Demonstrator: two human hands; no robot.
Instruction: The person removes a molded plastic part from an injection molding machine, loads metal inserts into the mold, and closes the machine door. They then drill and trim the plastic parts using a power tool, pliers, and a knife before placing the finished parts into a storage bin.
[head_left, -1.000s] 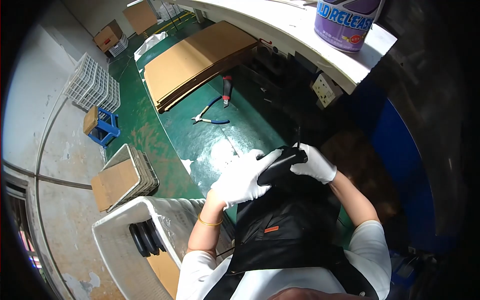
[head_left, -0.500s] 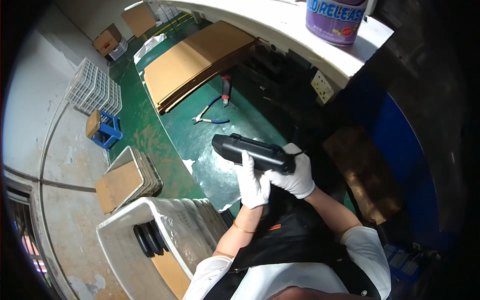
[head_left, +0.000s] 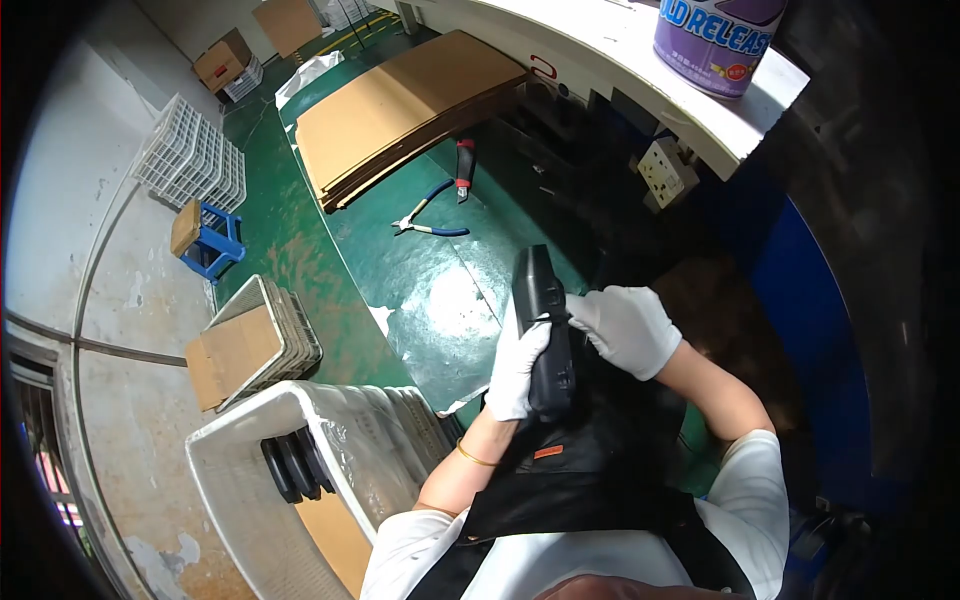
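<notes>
- Currently, our white-gloved left hand [head_left: 517, 372] grasps the long black plastic part [head_left: 545, 345], its fingers wrapped around it, near the near edge of the green table surface [head_left: 400, 295].
- Our white-gloved right hand [head_left: 632, 332] has bent fingers at the part's side; we cannot tell if they grip.
- Toward the left edge, we see open blue-handled pliers [head_left: 428, 214], beside the brown cardboard stack [head_left: 405, 105].
</notes>
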